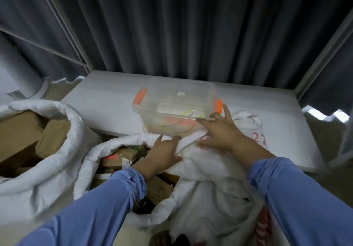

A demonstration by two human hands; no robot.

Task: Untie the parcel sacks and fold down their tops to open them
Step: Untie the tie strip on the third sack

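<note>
- Right now the left hand [164,155] has its fingers [174,138] curled round a rolled fold of white cloth at the rim of the middle sack [200,161], thumb below and fingertips on top, gripping it.
- Beside it the right hand [219,131] lies on the same fold with fingers [226,110] spread and flat, pressing rather than pinching; one fingertip reaches up near the orange latch of the clear bin.
- That fold sits against the front edge of the white shelf [107,100], just under the bin, so this far part of the rim looks only half turned down.
- On the left side the middle sack's mouth is already open, its rim rolled into a thick cuff, with brown parcels [118,159] showing inside.
- Further left, a second sack [63,135] stands fully open, its top folded into a fat rounded collar round large cardboard boxes [21,131].
- No tie or cord shows on either sack; untying seems done here, and my guess is that the folding of the middle sack is the step left.
- Sack cloth looks woven, matte and limp, creasing in soft ridges; red print marks it on the right.
- Clear bin [177,108] is rigid, glossy plastic, boxy, holding thin yellow and orange strips.
- Blue sleeves [107,203] cover both forearms; dark pleated curtains [172,31] hang behind.
</note>
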